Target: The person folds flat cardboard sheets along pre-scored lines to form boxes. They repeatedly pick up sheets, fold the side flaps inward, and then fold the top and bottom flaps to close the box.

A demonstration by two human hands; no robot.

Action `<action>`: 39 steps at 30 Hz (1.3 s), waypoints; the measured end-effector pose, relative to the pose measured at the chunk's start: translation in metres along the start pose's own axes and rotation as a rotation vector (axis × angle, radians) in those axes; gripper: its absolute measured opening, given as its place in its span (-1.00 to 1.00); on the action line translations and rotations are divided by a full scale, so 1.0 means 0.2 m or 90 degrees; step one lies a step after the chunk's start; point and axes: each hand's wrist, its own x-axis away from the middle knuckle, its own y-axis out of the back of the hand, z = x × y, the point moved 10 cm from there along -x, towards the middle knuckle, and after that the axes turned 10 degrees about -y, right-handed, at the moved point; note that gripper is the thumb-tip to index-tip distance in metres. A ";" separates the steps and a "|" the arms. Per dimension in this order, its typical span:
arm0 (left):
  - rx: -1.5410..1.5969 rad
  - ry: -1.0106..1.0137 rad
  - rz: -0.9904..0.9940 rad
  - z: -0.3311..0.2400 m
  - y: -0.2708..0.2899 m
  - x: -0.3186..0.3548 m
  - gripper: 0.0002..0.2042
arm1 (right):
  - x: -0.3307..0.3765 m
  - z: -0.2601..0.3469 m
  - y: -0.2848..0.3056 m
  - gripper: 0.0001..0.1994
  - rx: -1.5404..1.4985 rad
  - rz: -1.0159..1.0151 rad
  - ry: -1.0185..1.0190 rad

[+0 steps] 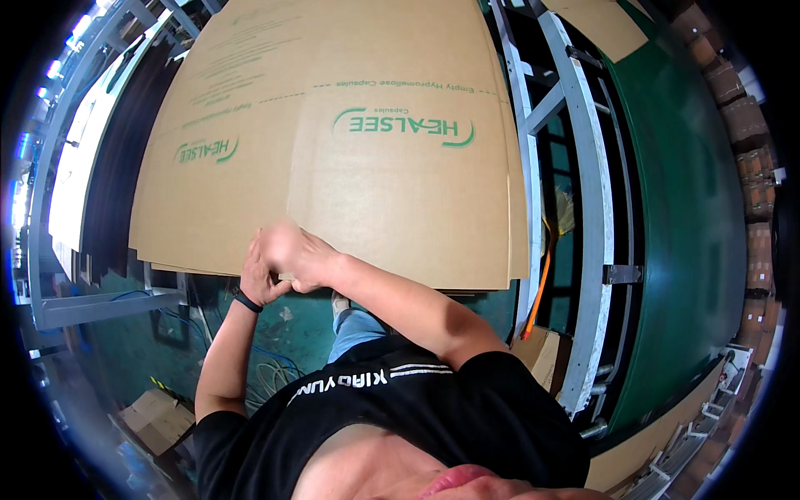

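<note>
A stack of large flat brown cardboard sheets with green printing lies on a stand in front of me. Both hands meet at its near edge. My left hand, with a black wristband below it, pinches the edge from underneath. My right hand curls over the same spot from above, fingers closed on the cardboard edge. The two hands touch each other. How many sheets they hold is hidden by the fingers.
A grey metal frame and a green conveyor belt run along the right. An orange cable hangs beside the stack. Small cardboard boxes and blue cables lie on the green floor. Brown cartons line the far right.
</note>
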 end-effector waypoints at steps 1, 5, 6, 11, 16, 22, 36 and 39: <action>0.010 0.006 -0.012 -0.01 0.01 0.01 -0.17 | -0.01 0.01 0.00 -0.65 -0.002 0.019 -0.004; 0.043 0.019 -0.049 0.01 0.02 0.01 -0.20 | -0.04 0.06 0.08 -0.68 -0.032 -0.019 0.036; 0.050 0.022 -0.055 0.03 0.01 0.01 -0.22 | -0.04 0.07 0.11 -0.69 -0.046 -0.055 0.060; 0.031 -0.004 -0.014 0.05 0.01 0.02 -0.19 | -0.03 -0.02 0.00 -0.62 0.001 -0.040 -0.011; 0.021 -0.032 -0.021 0.03 0.03 0.00 -0.20 | 0.00 0.00 0.01 -0.57 0.002 -0.023 -0.055; 0.036 -0.022 -0.031 0.00 0.05 -0.01 -0.23 | 0.09 0.09 0.05 -0.69 0.024 -0.061 0.029; 0.083 -0.018 -0.073 -0.01 0.17 -0.02 -0.31 | -0.05 0.15 0.02 -0.72 0.019 0.005 0.012; 0.090 -0.032 -0.066 -0.02 0.18 -0.03 -0.32 | -0.06 0.16 0.01 -0.70 0.042 0.024 -0.005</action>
